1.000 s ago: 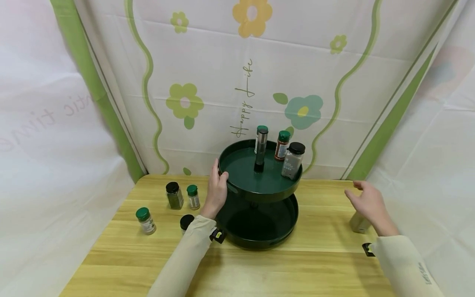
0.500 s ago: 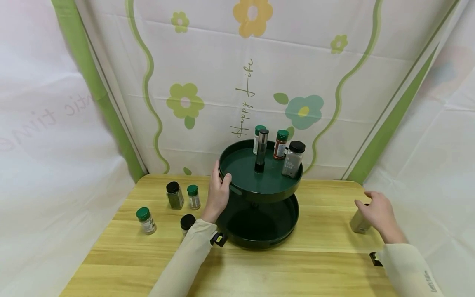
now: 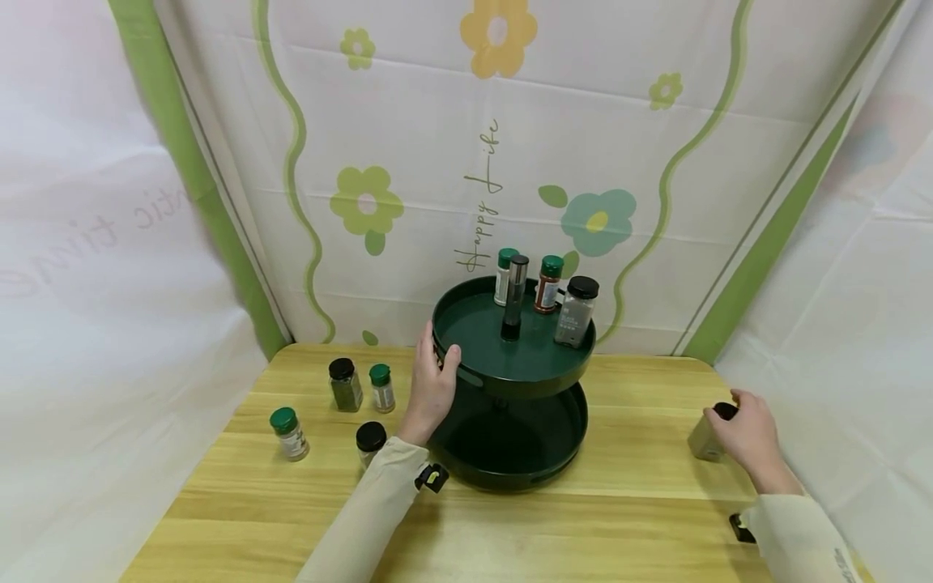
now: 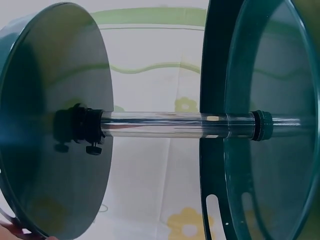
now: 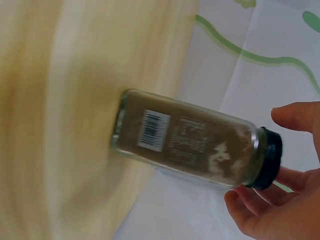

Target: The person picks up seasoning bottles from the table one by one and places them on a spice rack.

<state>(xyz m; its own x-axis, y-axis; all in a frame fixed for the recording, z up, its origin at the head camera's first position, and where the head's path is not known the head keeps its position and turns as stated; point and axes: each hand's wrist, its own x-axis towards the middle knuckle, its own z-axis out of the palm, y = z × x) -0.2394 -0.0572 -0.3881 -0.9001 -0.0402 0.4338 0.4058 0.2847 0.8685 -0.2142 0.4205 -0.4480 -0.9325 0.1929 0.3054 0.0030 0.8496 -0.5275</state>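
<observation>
A dark green two-tier turntable rack (image 3: 503, 368) stands mid-table. My left hand (image 3: 430, 393) rests against the left rim of its upper tray, fingers fairly straight and thumb raised at the front. In the left wrist view, only bits of fingers (image 4: 12, 232) show at the lower tray edge. Far right, my right hand (image 3: 751, 433) is around the black cap (image 5: 270, 159) of a square glass jar of beige-brown powder (image 5: 185, 137). The thumb is apart from the cap, while the other fingers reach close behind it. That jar (image 3: 703, 441) stands upright on the table.
On the upper tray stand a black-capped jar (image 3: 576, 316), a red green-capped jar (image 3: 548, 287) and a pale green-capped jar (image 3: 504, 279) around the central post (image 3: 514, 295). Several more spice jars (image 3: 346, 389) stand left on the wooden table (image 3: 240, 502). A patterned curtain (image 3: 423, 121) hangs behind.
My right hand has moved right and down to the powder jar's cap. The upper tray has turned slightly, its rear jars shifting left, as my left hand slid a little right and nearer.
</observation>
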